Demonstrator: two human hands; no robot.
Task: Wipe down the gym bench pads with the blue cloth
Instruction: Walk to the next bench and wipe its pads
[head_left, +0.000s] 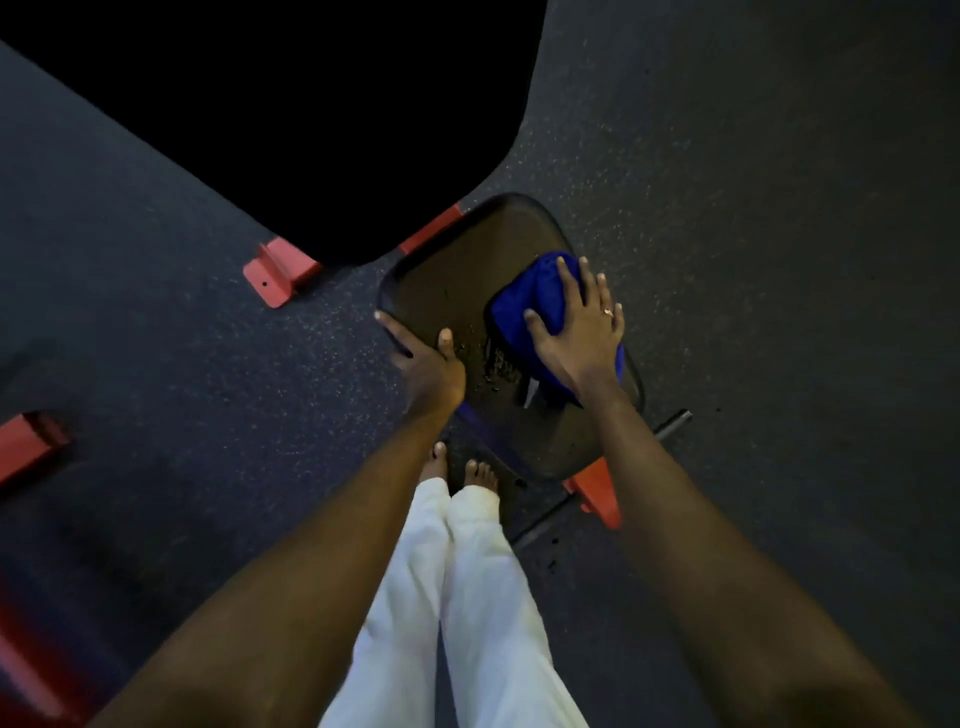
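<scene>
A dark seat pad (467, 270) of the gym bench lies below me, tilted across the middle of the view. The blue cloth (535, 296) is spread on the pad's right half. My right hand (582, 332) presses flat on the cloth, fingers straight and spread. My left hand (426, 364) grips the pad's left edge, thumb on top and fingers curled round the side. Wet specks and streaks show on the pad between my hands. A larger black pad (291, 119) fills the upper left.
Red frame feet (280, 270) of the bench stand on the dark speckled rubber floor (779, 260); another red bracket (597, 493) and a dark metal bar (670, 423) sit under the seat's near end. More red frame parts (31, 447) are at the left edge. My bare feet (480, 475) stand beside the seat.
</scene>
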